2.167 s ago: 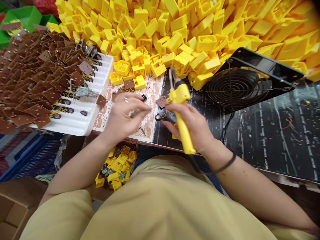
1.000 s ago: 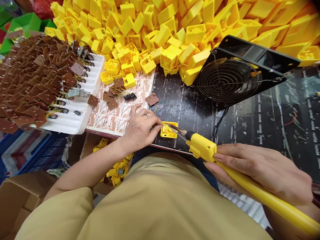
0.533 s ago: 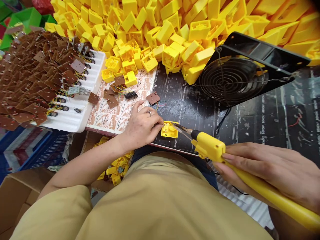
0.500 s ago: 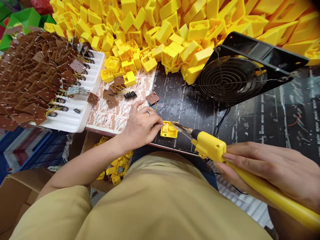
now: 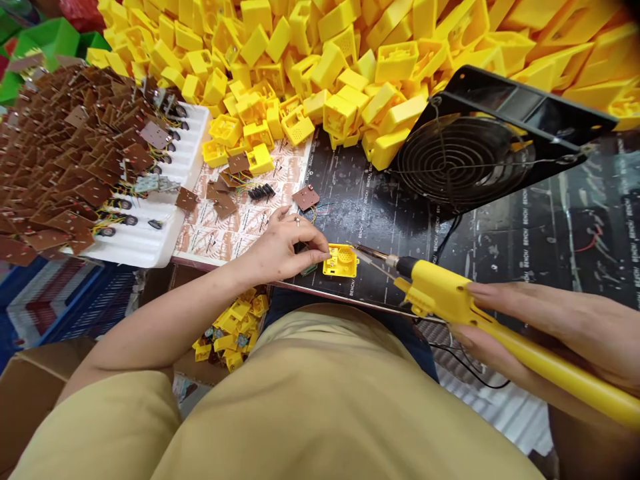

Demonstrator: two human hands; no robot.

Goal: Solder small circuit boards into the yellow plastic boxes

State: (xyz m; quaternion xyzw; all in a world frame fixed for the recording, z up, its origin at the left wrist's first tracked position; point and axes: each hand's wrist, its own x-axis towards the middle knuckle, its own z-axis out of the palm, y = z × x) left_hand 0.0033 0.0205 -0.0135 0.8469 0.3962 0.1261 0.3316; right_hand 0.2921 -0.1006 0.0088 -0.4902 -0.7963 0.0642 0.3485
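Note:
A small open yellow plastic casing lies on the black bench near its front edge, its hollow side up. At its left edge, my left hand closes thumb and forefinger on the rim. Under that hand a small greenish piece shows in part. My right hand is wrapped round the handle of a yellow soldering gun. The gun's metal tip and a thin feed tube point left, with the tip just off the casing's right corner. A brown circuit board with thin wires rests beyond my left hand.
Yellow casings are heaped along the back. A black fan leans at the right rear. Many brown boards are piled on a white foam tray at left. Below the bench edge sits a box of yellow parts.
The soldering gun has drawn back to the right, its tip leaving the casing's interior. The casing has shifted slightly right, and my left hand has turned a little, uncovering the greenish piece.

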